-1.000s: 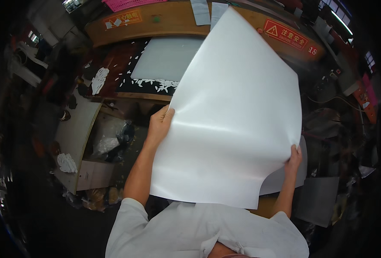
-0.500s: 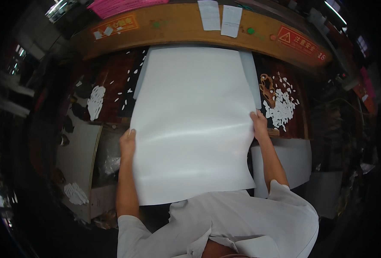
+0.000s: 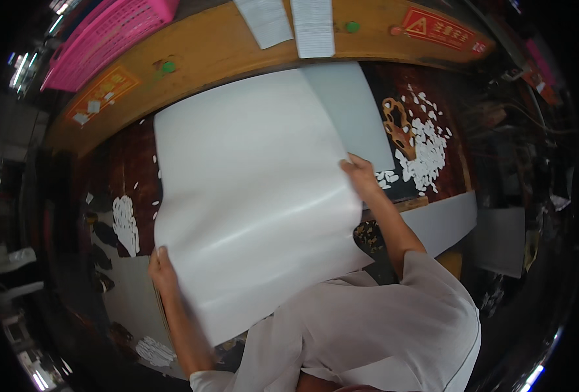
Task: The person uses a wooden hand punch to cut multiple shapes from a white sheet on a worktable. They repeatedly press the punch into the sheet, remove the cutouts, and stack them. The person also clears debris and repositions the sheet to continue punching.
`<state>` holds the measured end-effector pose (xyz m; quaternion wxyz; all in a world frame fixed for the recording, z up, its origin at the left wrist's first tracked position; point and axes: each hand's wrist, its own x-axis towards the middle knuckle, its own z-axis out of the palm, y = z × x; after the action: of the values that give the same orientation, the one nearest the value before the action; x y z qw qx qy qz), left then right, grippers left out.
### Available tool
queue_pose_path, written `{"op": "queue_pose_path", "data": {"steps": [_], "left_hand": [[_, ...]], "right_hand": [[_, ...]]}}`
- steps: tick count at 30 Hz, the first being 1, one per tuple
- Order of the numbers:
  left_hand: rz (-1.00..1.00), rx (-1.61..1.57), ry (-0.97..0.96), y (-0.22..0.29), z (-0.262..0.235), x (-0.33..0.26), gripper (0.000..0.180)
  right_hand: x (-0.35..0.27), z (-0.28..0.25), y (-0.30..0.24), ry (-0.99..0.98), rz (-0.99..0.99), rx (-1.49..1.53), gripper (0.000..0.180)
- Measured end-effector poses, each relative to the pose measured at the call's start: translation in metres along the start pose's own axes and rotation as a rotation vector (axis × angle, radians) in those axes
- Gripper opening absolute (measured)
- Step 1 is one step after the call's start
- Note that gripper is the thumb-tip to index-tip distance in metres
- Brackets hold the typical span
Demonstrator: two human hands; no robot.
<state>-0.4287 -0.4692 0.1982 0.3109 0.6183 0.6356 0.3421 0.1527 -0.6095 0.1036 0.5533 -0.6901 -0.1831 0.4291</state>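
Left hand (image 3: 162, 269) pinching lower-left edge of large white flexible sheet (image 3: 253, 196), fingers curled shut on it, approx 7 o'clock. Right hand (image 3: 361, 176) gripping sheet's right edge at 3 o'clock. Sheet spread over dark red worktable (image 3: 116, 170), white cut scraps (image 3: 426, 150) at 2 o'clock.

Left hand (image 3: 162, 268) and right hand (image 3: 361, 176) gripping, arms extended.

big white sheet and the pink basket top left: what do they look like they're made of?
White sheet: probably thin card or coated paper. It bows in a soft wave between the left hand and right hand and shows a faint sheen; thin plastic film can't be ruled out.
Pink basket: looks like moulded plastic, judging by the uniform bright colour and regular lattice wall.
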Motion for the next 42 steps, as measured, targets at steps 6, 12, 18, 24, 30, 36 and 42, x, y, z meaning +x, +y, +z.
{"op": "queue_pose_path", "data": {"steps": [6,12,18,24,30,36,42], "left_hand": [[0.109,-0.194,-0.404,0.045,0.166,0.034,0.034],[0.234,-0.294,-0.406,0.071,0.227,0.024,0.034],[0.058,-0.338,-0.302,0.013,0.156,0.021,0.033],[-0.008,-0.128,-0.227,-0.007,0.125,0.083,0.031],[0.061,0.133,-0.271,0.062,0.195,0.238,0.051],[0.093,0.484,-0.212,0.027,0.197,0.201,0.040],[0.160,0.648,-0.088,0.034,0.246,0.234,0.040]], "right_hand": [[-0.074,-0.157,0.031,0.505,0.081,0.013,0.049],[-0.139,-0.207,0.008,0.684,0.050,0.017,0.048],[-0.094,-0.138,-0.022,0.390,-0.044,-0.063,0.041],[0.054,-0.074,-0.033,0.251,0.011,-0.225,0.043],[0.200,-0.044,-0.126,0.105,0.098,-0.271,0.045],[0.117,-0.101,-0.095,-0.131,0.269,-0.511,0.031],[0.177,-0.101,-0.065,-0.007,0.110,-0.504,0.033]]}}
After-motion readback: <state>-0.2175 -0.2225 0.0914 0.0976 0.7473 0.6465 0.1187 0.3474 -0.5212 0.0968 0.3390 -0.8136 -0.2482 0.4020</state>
